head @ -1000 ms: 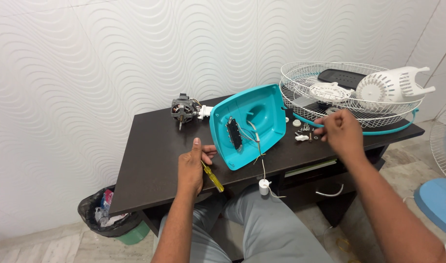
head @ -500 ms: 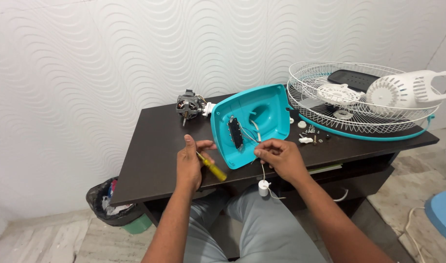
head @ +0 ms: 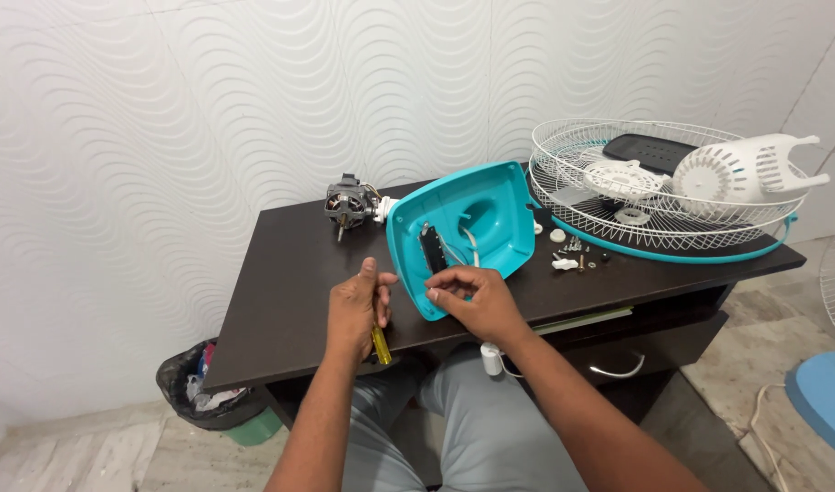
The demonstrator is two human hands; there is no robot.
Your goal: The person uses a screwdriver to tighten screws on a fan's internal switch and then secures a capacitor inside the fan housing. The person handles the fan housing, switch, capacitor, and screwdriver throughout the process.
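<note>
a dark brown table (head: 281, 301) is set against a white wall (head: 162, 137) with a raised wave pattern. a yellow-handled screwdriver (head: 380, 343) is gripped in the left hand (head: 357, 310), fingers closed round it, thumb raised, near the table's front edge. the right hand (head: 476, 303) is rested on the lower rim of a teal fan housing (head: 476, 219); its fingers are pinched together at the housing's edge, but what is held there cannot be told. the housing is lain open side up at the middle of the table, with a black part and white wires seen inside. a small motor (head: 346, 205) is placed just beside it, toward the wall. loose screws (head: 577, 257) are scattered to the right, near a white wire grille (head: 654, 196) in which a white motor cover (head: 750, 169) is laid. a white plug (head: 492, 358) is hung below the table's edge. a bin (head: 199, 396) lined with a black bag is stood on the tiled floor (head: 117, 451) at the left.
</note>
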